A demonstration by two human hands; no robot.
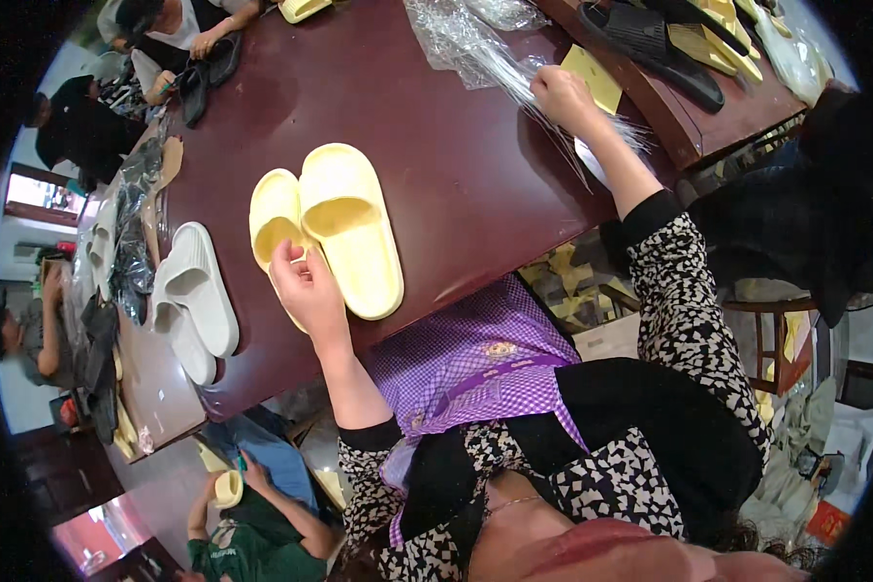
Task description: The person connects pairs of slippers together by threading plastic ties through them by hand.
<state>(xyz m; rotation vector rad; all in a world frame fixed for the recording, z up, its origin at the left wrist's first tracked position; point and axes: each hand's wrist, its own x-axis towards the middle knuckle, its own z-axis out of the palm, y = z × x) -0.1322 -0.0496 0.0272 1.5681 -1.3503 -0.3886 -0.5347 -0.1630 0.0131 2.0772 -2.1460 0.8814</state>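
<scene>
A pair of pale yellow slide slippers lies side by side on the dark red table. Over the footbed of the left slipper, my left hand is closed loosely, its fingers curled toward the thumb; whatever they hold, if anything, cannot be made out. At the right, the fingers of my right hand are pinched on a bundle of thin whitish strands. The strands fan out past the hand toward the table's near edge. Beside it lies a flat yellow card-like piece.
White slippers lie at the left. Clear plastic wrapping is heaped at the back. A raised wooden surface at the right bears black slippers and yellow ones. Several people work nearby, one holding dark slippers.
</scene>
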